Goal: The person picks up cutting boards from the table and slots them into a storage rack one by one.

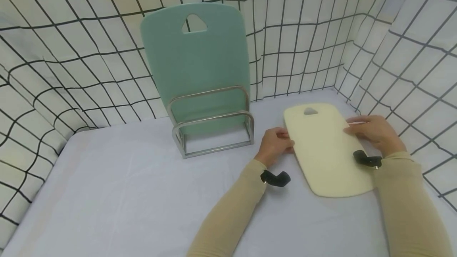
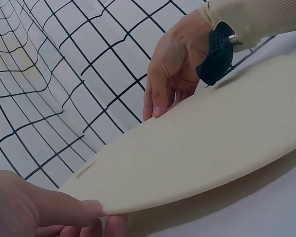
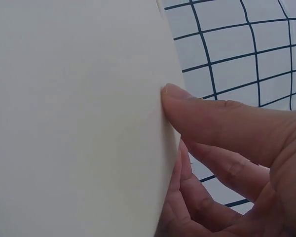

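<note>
A cream cutting board with a small hole near its far end is at the right of the head view. My left hand pinches its left edge, thumb on top and fingers beneath, as the left wrist view shows at the board's rim. On the opposite edge my right hand grips the board, its thumb on the upper face and its other fingers behind. Left of the hands, a green cutting board stands upright in a metal rack.
A white cloth covers the table. Grid-patterned cloth walls rise behind the rack and close by the right hand. The front slot of the rack, between its two wire loops, faces the near side.
</note>
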`<action>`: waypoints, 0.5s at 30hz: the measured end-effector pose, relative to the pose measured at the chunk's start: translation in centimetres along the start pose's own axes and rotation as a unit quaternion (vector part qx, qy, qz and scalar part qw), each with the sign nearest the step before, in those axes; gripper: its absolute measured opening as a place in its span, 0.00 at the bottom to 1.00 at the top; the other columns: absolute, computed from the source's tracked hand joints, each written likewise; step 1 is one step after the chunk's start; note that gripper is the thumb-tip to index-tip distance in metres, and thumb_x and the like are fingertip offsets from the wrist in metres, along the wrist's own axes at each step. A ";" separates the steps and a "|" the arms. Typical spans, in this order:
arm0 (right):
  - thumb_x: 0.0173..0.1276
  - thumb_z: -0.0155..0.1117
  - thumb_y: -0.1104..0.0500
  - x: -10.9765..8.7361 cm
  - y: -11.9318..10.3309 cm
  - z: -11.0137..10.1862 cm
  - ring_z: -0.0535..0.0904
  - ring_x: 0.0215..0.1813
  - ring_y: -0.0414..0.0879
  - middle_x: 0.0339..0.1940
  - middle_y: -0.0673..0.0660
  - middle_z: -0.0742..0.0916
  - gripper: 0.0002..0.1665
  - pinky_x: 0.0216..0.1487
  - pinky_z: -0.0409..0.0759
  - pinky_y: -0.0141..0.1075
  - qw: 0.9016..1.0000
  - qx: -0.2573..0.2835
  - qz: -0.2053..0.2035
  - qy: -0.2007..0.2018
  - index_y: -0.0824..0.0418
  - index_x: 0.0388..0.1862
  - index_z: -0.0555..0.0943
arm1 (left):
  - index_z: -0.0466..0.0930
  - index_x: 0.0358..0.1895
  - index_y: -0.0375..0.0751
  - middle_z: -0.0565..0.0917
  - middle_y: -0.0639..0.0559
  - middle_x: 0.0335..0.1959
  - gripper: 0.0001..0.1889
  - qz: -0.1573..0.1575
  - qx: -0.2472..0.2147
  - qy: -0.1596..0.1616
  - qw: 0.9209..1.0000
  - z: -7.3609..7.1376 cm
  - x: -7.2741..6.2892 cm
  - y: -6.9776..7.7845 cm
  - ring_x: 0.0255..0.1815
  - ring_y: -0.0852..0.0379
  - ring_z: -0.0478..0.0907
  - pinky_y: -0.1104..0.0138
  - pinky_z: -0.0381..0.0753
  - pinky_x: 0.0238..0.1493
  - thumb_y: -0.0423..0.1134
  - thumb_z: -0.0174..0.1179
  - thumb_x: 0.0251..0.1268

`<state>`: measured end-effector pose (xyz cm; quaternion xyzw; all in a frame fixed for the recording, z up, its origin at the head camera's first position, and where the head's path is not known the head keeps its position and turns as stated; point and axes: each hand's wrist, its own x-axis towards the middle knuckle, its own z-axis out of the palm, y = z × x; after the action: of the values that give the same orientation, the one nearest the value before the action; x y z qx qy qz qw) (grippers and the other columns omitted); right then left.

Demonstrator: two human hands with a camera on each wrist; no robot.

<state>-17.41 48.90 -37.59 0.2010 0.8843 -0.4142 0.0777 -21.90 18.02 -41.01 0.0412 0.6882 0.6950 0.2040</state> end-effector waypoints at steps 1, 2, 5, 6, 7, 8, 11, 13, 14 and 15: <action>0.62 0.76 0.42 0.0 0.0 0.0 0.78 0.52 0.40 0.78 0.69 0.71 0.51 0.52 0.77 0.32 1.000 0.003 -0.001 -0.001 0.65 0.77 0.68 | 0.81 0.55 0.32 0.82 0.48 0.44 0.20 0.000 0.002 0.001 1.000 0.0 0.0 0.0 0.37 0.57 0.82 0.66 0.91 0.42 0.20 0.68 0.58; 0.62 0.76 0.42 0.1 -0.1 0.0 0.79 0.48 0.37 0.77 0.69 0.72 0.51 0.49 0.78 0.29 1.000 0.003 -0.002 -0.001 0.65 0.77 0.68 | 0.81 0.54 0.32 0.83 0.48 0.44 0.20 0.000 0.006 0.002 1.000 0.0 0.0 0.0 0.36 0.57 0.83 0.66 0.91 0.41 0.21 0.68 0.58; 0.62 0.76 0.42 0.0 -0.2 0.0 0.79 0.44 0.33 0.77 0.69 0.72 0.52 0.48 0.79 0.29 1.000 0.001 -0.003 0.000 0.65 0.77 0.68 | 0.80 0.54 0.32 0.83 0.47 0.44 0.19 -0.001 0.013 0.001 1.000 0.0 0.0 0.1 0.36 0.57 0.83 0.66 0.91 0.40 0.21 0.68 0.59; 0.61 0.77 0.41 0.0 -0.3 0.0 0.80 0.46 0.35 0.77 0.70 0.72 0.52 0.51 0.79 0.31 1.000 -0.002 -0.003 0.000 0.64 0.77 0.68 | 0.80 0.54 0.32 0.83 0.47 0.44 0.19 -0.002 0.017 0.001 1.000 0.0 0.0 0.1 0.36 0.57 0.83 0.66 0.91 0.40 0.21 0.68 0.59; 0.61 0.77 0.41 -0.1 -0.3 0.0 0.79 0.49 0.38 0.77 0.70 0.72 0.53 0.54 0.79 0.34 1.000 -0.006 -0.002 -0.001 0.64 0.77 0.68 | 0.80 0.55 0.32 0.84 0.47 0.44 0.19 -0.003 0.019 0.001 1.000 0.0 -0.1 0.2 0.36 0.57 0.83 0.66 0.91 0.40 0.21 0.68 0.59; 0.61 0.77 0.40 -0.1 -0.4 0.0 0.79 0.53 0.42 0.77 0.71 0.72 0.53 0.58 0.78 0.38 1.000 -0.009 -0.002 0.000 0.64 0.78 0.68 | 0.80 0.55 0.32 0.84 0.47 0.45 0.19 -0.004 0.024 0.001 1.000 0.0 -0.1 0.2 0.36 0.57 0.83 0.66 0.91 0.41 0.22 0.68 0.59; 0.61 0.76 0.40 -0.3 -0.5 0.0 0.75 0.65 0.55 0.77 0.72 0.72 0.54 0.68 0.74 0.51 1.000 -0.013 -0.002 0.000 0.64 0.78 0.67 | 0.80 0.58 0.35 0.85 0.48 0.46 0.21 -0.008 0.042 0.011 0.999 0.1 -0.1 0.3 0.36 0.56 0.85 0.65 0.91 0.43 0.23 0.69 0.60; 0.62 0.75 0.40 -0.4 -0.6 0.0 0.71 0.70 0.60 0.76 0.73 0.71 0.53 0.71 0.71 0.56 1.000 -0.013 -0.004 -0.001 0.64 0.78 0.67 | 0.80 0.60 0.37 0.85 0.48 0.47 0.24 -0.010 0.058 0.018 0.998 0.2 -0.2 0.3 0.37 0.56 0.87 0.64 0.90 0.44 0.25 0.69 0.60; 0.63 0.75 0.40 -0.4 -0.6 0.0 0.70 0.71 0.61 0.77 0.73 0.71 0.53 0.72 0.71 0.57 1.000 -0.015 -0.004 -0.003 0.64 0.78 0.66 | 0.80 0.62 0.38 0.86 0.48 0.48 0.25 -0.010 0.064 0.020 0.998 0.2 -0.2 0.3 0.37 0.56 0.87 0.63 0.90 0.45 0.25 0.69 0.60; 0.63 0.74 0.40 -0.4 -0.6 0.0 0.70 0.71 0.62 0.77 0.73 0.71 0.52 0.72 0.71 0.57 1.000 -0.016 -0.004 -0.004 0.63 0.79 0.66 | 0.80 0.63 0.39 0.86 0.49 0.48 0.26 -0.010 0.069 0.021 0.997 0.2 -0.3 0.3 0.37 0.56 0.87 0.63 0.90 0.46 0.25 0.69 0.60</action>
<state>-17.24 48.43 -37.09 0.1942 0.8913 -0.4013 0.0829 -21.63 18.12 -40.62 0.0339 0.7393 0.6442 0.1929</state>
